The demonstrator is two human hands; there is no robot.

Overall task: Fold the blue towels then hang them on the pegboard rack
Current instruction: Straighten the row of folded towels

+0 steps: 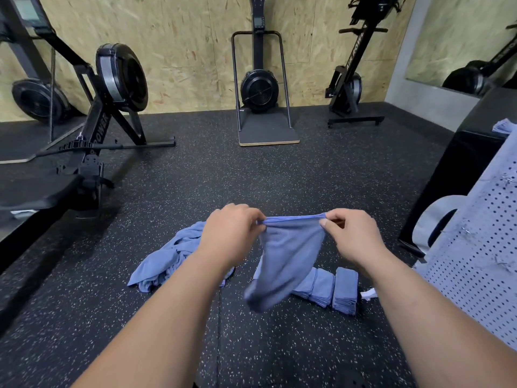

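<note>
On the speckled black rubber floor [167, 331], near the pale perforated pegboard rack [481, 261], lie a crumpled heap of soft blue towels [165, 259] and a folded stack [338, 289]. Your left hand [229, 236] and right hand [354, 236] pinch the bunched top edge of a limp blue towel [285, 256] hanging between them.

This is a gym. Black rowing machines [121, 77] and a ski trainer [259, 91] stand along a chipboard wall [181, 37], on speckled rubber floor [223, 175].

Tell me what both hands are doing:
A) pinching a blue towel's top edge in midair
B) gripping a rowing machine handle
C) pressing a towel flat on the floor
A: the left hand and right hand each pinch the blue towel by its top edge.
</note>
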